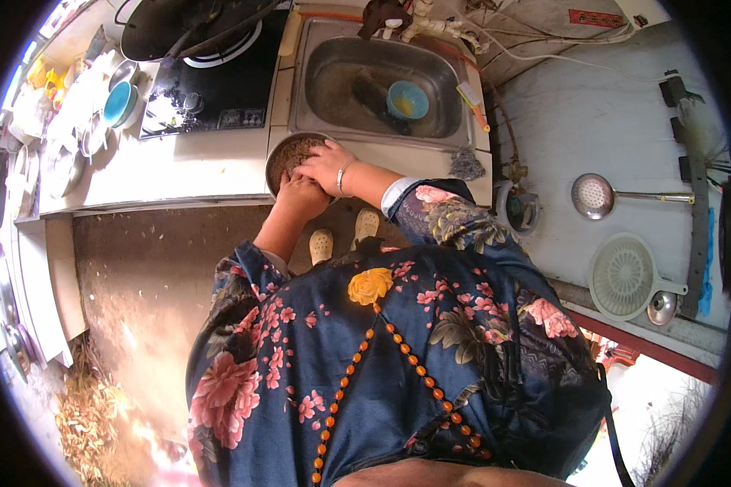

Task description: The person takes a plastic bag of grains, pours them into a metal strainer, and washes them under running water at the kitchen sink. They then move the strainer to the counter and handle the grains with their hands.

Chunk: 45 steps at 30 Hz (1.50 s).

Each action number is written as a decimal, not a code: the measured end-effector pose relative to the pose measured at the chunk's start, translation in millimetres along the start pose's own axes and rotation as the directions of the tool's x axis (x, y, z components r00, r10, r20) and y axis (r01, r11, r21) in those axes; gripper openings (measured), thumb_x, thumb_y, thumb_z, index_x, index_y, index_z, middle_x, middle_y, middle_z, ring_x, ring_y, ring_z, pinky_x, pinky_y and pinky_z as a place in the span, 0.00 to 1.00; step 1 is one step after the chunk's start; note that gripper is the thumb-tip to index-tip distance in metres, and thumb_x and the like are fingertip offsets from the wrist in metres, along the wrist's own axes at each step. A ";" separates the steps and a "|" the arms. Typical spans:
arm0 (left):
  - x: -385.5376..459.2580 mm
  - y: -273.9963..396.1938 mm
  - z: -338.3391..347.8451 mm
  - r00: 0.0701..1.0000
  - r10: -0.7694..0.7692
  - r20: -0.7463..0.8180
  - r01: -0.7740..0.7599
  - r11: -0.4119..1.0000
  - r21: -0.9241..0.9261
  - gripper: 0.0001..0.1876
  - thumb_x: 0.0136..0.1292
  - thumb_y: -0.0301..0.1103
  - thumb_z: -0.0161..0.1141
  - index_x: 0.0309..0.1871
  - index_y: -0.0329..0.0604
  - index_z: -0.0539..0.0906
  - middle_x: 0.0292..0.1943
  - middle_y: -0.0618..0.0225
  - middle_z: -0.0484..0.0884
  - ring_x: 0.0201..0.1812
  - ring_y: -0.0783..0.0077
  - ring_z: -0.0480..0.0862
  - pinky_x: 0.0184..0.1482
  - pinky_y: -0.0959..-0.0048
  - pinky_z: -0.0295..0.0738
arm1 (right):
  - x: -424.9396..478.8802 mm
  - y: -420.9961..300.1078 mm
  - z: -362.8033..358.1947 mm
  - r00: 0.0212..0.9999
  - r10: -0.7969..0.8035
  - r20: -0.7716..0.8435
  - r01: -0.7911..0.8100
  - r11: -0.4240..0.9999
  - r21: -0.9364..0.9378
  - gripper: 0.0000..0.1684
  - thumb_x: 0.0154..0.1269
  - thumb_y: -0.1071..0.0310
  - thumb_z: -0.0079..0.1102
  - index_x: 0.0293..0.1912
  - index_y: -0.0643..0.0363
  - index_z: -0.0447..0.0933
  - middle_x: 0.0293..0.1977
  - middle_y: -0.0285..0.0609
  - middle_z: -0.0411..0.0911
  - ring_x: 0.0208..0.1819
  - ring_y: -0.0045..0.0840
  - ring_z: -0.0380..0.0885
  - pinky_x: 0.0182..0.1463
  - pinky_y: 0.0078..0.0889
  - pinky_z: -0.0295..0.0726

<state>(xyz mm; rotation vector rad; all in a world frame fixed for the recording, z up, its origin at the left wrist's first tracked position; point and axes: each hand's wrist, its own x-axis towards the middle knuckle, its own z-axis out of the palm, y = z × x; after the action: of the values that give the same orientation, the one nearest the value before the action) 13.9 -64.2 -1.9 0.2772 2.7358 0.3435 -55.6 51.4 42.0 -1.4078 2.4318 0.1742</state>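
A round metal bowl (pixel 272 173) sits at the front edge of the counter, its near side reaching over the edge. Brown, crumbly food (pixel 293 152) fills the part of it that I can see. My right hand (pixel 329 169), with a silver bangle at the wrist, lies across the bowl with its fingers on the food. Close against it, my left hand (pixel 301 198) comes over the near rim, fingertips on the food too. The hands overlap and cover the bowl's right side. Whether either hand grips anything is hidden.
Behind the bowl is a steel sink (pixel 377 135) holding a light-blue bowl (pixel 415 100) with yellowish liquid. A steel-wool scrubber (pixel 466 164) and an orange-handled tool (pixel 476 109) lie beside it. Left are a black gas stove (pixel 231 85), a wok (pixel 152 36) and a turquoise bowl (pixel 120 103).
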 end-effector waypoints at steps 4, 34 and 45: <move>6.6 4.5 -12.1 1.000 -0.006 -0.028 0.008 0.997 0.074 0.28 0.64 0.50 0.48 0.66 0.50 0.69 0.67 0.59 0.67 0.70 0.54 0.61 0.68 0.43 0.51 | 2.8 8.2 8.5 0.986 0.026 -0.164 -0.047 0.991 -0.126 0.26 0.60 0.62 0.51 0.60 0.50 0.71 0.62 0.38 0.69 0.67 0.35 0.60 0.71 0.43 0.53; -2.9 -0.3 -18.9 0.935 0.042 -0.352 0.000 0.993 0.120 0.22 0.62 0.46 0.55 0.60 0.57 0.76 0.64 0.59 0.70 0.67 0.49 0.64 0.68 0.51 0.57 | -28.7 14.1 23.6 0.771 0.106 -0.628 -0.092 0.994 0.055 0.09 0.53 0.65 0.53 0.32 0.49 0.81 0.36 0.35 0.80 0.51 0.29 0.73 0.59 0.43 0.65; 11.4 -19.3 -42.2 0.926 -0.096 -0.365 -0.033 0.943 -0.332 0.17 0.65 0.37 0.48 0.56 0.56 0.79 0.35 0.57 0.85 0.36 0.56 0.85 0.38 0.61 0.79 | -35.3 23.8 22.6 0.782 0.241 -0.574 -0.114 0.962 0.248 0.08 0.52 0.66 0.55 0.30 0.52 0.82 0.30 0.41 0.80 0.40 0.35 0.76 0.51 0.40 0.70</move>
<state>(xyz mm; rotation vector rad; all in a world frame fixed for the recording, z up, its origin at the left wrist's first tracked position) -15.4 -88.3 27.2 0.0772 2.9783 0.9269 -55.0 98.4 31.3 -1.2711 2.9810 -0.5565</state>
